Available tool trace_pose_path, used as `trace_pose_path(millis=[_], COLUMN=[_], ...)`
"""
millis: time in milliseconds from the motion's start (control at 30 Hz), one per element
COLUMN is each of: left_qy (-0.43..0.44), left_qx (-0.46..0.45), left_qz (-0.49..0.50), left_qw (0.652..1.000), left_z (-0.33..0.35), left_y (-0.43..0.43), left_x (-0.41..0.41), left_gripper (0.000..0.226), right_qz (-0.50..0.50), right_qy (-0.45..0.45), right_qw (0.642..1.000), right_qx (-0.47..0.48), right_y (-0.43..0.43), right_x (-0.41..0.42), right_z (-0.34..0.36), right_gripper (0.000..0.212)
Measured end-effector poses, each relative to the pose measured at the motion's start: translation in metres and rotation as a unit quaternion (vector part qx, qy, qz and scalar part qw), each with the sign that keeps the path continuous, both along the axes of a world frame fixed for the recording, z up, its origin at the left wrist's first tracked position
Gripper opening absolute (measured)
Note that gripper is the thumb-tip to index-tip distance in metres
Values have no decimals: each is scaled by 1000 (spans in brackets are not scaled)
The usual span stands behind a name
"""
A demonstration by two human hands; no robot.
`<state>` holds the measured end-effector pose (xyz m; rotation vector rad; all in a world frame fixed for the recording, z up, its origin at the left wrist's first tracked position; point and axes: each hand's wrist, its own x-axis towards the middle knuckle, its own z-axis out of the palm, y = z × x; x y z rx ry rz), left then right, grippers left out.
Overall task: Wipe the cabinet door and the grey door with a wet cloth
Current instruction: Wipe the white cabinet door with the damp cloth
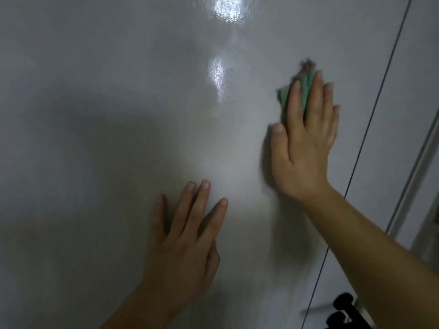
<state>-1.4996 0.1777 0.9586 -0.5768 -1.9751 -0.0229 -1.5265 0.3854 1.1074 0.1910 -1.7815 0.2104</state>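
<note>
The right hand [306, 143] lies flat, fingers straight and pointing up, thumb out to the left. The bare right forearm [380, 245] reaches in from the lower right. Lower down, the left hand [183, 236] also lies flat with its fingers extended upward. The left forearm [142, 302] rises from below.

Grey door [118, 96] (green cloth [306, 89] on it)

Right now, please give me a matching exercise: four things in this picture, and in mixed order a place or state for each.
Things: 1 cloth; 2 left hand; 3 right hand; 4 black object.
Descriptions: A bottom right corner; B flat on the door, holding nothing; C green, under the fingers; D pressing down the cloth.
Pairs: 1-C, 2-B, 3-D, 4-A.
</note>
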Motion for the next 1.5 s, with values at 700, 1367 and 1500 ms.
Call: trace_pose_path(millis=[700,1367,1500], left_qy=[117,75,81], left_qx=[47,37,-3], left_qz=[32,66,61], left_qw=[992,994,995], left_z=[-50,-112,-114], left_y=[-28,-24,0], left_x=[-22,-4,-10], left_gripper=[61,67,67], right_qz=[-4,-32,-17], right_qy=[17,11,15], right_qw=[928,994,998], right_qx=[371,108,56], right_y=[-37,11,1], right_x=[-2,4,6], right_z=[-83,-114,-161], right_gripper=[63,65,68])
